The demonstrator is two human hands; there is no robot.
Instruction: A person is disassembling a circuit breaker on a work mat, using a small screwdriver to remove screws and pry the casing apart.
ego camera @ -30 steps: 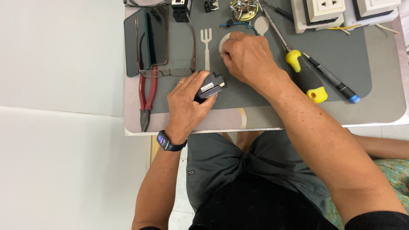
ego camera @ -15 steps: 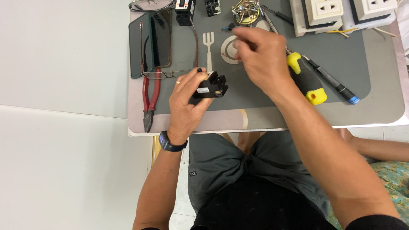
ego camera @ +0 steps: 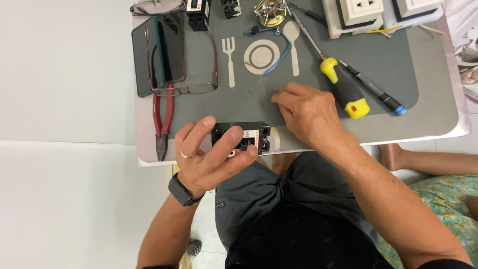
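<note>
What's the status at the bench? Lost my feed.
Left hand grips black breaker block at table edge. Right hand empty, fingers curled on grey mat. Yellow-handled screwdriver beside right hand; nothing blocking.

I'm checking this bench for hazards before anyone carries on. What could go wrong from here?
The black rectangular breaker block sits in the left hand right at the table's near edge, so it may drop if the grip slips. The red-handled pliers also reach that edge and could be knocked off. The right hand lies close to the yellow-and-black screwdriver and might roll it.
</note>
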